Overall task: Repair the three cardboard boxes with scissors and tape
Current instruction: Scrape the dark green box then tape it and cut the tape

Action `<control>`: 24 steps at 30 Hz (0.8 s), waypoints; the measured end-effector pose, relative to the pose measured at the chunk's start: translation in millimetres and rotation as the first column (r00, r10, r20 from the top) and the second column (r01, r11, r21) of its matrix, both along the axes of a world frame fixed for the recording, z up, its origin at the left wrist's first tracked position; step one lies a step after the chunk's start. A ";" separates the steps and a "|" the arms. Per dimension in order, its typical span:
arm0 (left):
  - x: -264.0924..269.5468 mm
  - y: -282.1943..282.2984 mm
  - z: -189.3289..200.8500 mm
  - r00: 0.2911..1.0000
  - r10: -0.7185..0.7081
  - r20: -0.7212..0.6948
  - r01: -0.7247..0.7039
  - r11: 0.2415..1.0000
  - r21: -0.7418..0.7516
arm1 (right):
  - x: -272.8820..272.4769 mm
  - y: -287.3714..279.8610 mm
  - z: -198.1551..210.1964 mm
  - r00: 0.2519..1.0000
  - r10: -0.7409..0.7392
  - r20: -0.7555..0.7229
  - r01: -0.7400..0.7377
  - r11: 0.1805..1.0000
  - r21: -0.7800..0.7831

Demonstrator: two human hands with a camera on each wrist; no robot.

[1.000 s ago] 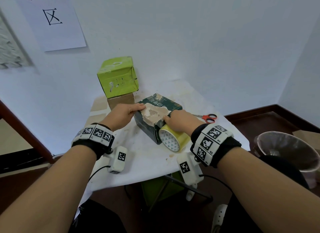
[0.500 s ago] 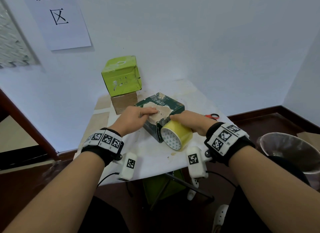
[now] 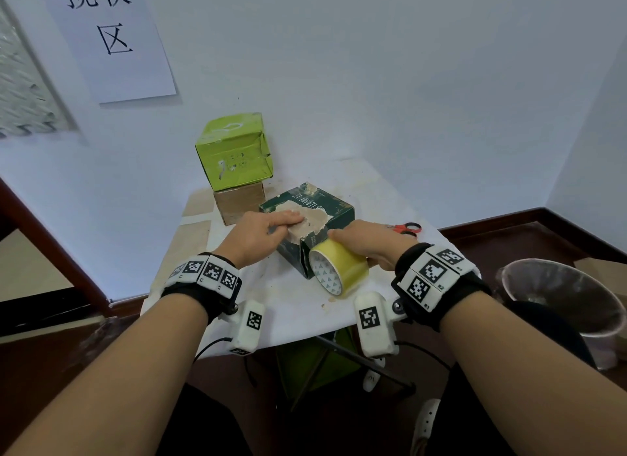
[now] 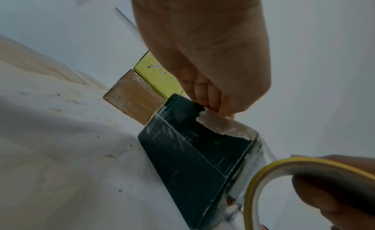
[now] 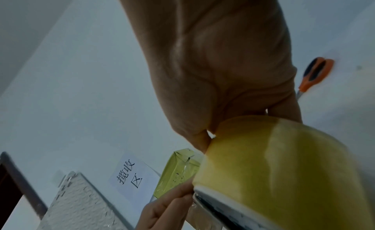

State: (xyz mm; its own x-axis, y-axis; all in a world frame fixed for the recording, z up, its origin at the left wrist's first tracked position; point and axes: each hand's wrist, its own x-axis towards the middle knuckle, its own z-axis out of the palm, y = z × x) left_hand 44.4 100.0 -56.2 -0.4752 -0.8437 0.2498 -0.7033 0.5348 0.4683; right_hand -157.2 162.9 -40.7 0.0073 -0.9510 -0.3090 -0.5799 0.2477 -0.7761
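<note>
On the white-covered table (image 3: 298,306) a dark green box (image 3: 334,214) lies near the middle, its top face torn so pale bare cardboard shows. The left hand (image 3: 258,233) rests on that torn patch with its fingers (image 3: 288,218) laid out flat and pressing down; it curls round nothing. In the left wrist view the palm hides most of the fingers, and only their tips show at the top edge of the box (image 4: 194,153).

The right hand (image 3: 369,243) holds a yellow tape roll (image 3: 339,267) against the near right corner of the dark green box, fingers bent over the roll's outer face. The thumb cannot be made out from the head view; in the left wrist view part of the hand seems to sit inside the roll's core (image 4: 284,174), though the edge of the picture cuts it off. A clear strip of tape seems to run over the corner of the box, hard to trace.

At the far left a light green box (image 3: 234,153) sits on a brown box (image 3: 239,201), both close to the wall. Red-handled scissors (image 3: 407,228) lie to the right, their blades hidden behind the right hand. A bin (image 3: 559,296) stands on the floor at the right, cut off by the picture edge. A paper sign (image 3: 112,38) hangs on the wall, its top cropped
</note>
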 end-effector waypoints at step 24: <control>-41.7 18.4 11.8 0.970 0.172 0.173 -0.134 0.968 -0.212 | 11.6 -3.0 -3.0 0.983 0.065 -0.171 -0.056 0.997 0.061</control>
State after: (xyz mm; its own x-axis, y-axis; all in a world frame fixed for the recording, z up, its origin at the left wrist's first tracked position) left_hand 2.7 118.4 -44.4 -0.3988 -0.8531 0.3365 -0.8493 0.4820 0.2152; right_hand -145.7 159.9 -43.7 0.0062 -0.9319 -0.3627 -0.7195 0.2477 -0.6488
